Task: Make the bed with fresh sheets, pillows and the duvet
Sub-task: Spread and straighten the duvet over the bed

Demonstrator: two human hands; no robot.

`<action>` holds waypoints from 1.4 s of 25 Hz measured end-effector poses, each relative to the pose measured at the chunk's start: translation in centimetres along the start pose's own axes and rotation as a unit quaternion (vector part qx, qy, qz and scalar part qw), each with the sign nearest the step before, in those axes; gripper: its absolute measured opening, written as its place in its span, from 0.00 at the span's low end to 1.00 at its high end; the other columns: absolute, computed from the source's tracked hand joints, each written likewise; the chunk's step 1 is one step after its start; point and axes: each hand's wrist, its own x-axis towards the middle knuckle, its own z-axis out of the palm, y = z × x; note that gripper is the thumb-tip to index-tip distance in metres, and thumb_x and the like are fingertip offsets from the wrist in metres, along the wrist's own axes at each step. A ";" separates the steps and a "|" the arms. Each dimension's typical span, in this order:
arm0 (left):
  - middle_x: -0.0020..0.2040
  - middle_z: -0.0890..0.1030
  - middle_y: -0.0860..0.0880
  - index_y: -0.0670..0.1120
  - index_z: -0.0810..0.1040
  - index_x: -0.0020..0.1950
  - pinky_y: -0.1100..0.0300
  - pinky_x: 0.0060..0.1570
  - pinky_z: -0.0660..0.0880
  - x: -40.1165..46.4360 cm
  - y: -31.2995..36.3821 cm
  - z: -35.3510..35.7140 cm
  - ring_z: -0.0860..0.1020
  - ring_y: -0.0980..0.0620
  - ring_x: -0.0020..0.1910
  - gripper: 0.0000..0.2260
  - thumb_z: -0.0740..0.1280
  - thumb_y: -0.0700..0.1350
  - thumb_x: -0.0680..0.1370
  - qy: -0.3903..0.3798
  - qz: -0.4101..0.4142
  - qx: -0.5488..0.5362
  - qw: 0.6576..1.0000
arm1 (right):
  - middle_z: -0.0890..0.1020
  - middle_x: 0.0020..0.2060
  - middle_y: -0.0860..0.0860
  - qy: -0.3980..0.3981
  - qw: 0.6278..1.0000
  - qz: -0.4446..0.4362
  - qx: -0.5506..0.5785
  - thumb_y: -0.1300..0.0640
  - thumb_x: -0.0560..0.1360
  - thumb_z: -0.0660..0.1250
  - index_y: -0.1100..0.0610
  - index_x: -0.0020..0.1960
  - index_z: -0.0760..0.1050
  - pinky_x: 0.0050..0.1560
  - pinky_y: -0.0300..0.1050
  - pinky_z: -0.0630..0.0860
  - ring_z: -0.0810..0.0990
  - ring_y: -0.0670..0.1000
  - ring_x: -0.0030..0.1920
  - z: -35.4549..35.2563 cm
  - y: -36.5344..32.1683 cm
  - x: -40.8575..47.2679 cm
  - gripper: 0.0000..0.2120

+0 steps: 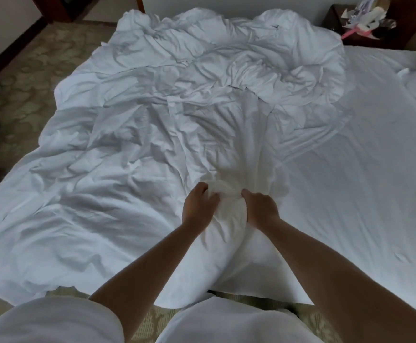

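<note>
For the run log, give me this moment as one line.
step: duvet handling | left hand: grips bunched duvet | right hand: grips same bunch | bed sheet: flat, exposed right side

The duvet point(152, 125), rumpled across the bed from nine to twelve o'clock, is plain white with grey-blue shadow in its folds, and turns a warmer cream where it is bunched near the centre. The fitted sheet point(350, 181) at three o'clock is the same plain white, smooth and unpatterned. The carpet point(28, 78) at ten o'clock is olive-beige with a repeating pattern of pale rounded shapes. The nightstand point(405, 26) at one o'clock is dark reddish-brown wood, carrying white and pink clutter point(365, 23). A dark brown skirting strip point(11, 48) runs at eleven o'clock.
</note>
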 end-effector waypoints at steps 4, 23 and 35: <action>0.73 0.66 0.47 0.47 0.57 0.75 0.53 0.68 0.64 -3.7 -1.0 2.7 0.65 0.49 0.71 0.38 0.61 0.66 0.71 0.085 0.117 0.158 0.977 | 0.80 0.50 0.54 0.030 0.999 0.017 0.030 0.60 0.75 0.61 0.57 0.55 0.71 0.47 0.46 0.74 0.80 0.58 0.50 -1.5 0.5 -0.1 0.09; 0.70 0.71 0.46 0.57 0.64 0.74 0.55 0.62 0.68 -20.1 4.6 14.2 0.69 0.45 0.68 0.24 0.54 0.37 0.81 -0.128 -0.048 0.457 0.879 | 0.77 0.61 0.53 -0.126 0.887 -0.290 -0.336 0.61 0.80 0.54 0.58 0.62 0.74 0.56 0.48 0.73 0.76 0.55 0.60 -0.8 15.0 -13.2 0.15; 0.61 0.78 0.46 0.50 0.76 0.65 0.53 0.57 0.74 -22.5 1.8 18.3 0.76 0.45 0.58 0.16 0.54 0.44 0.82 -0.095 -0.129 0.373 0.914 | 0.79 0.58 0.54 -0.140 0.870 -0.337 -0.331 0.61 0.80 0.54 0.59 0.63 0.72 0.56 0.48 0.72 0.78 0.56 0.58 3.0 18.8 -18.8 0.14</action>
